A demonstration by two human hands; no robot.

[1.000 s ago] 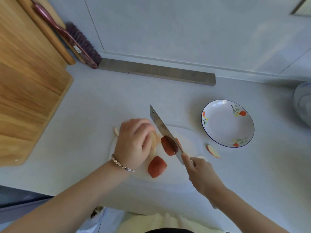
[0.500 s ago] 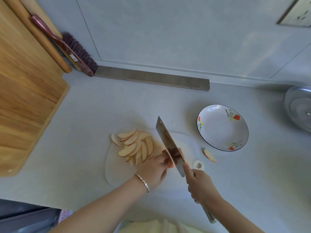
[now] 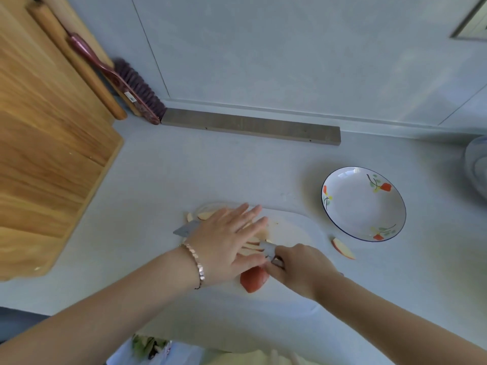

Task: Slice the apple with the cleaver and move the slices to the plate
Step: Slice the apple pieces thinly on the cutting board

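The countertop [image 3: 184, 167] looked smooth, matt and pale grey, as did the wall panels in the upper frame. At the left, the large board [image 3: 47, 143] showed warm, grained wood with a soft sheen. The plate [image 3: 340, 214] at right was glossy white glazed ware with painted flowers. The cleaver [image 3: 185, 229] blade showed dull grey metal. The white cutting board [image 3: 297, 230] appeared smooth, plastic-like. The bracelet [image 3: 196, 259] glinted metallic. The apple piece [image 3: 254, 281] had smooth red skin.
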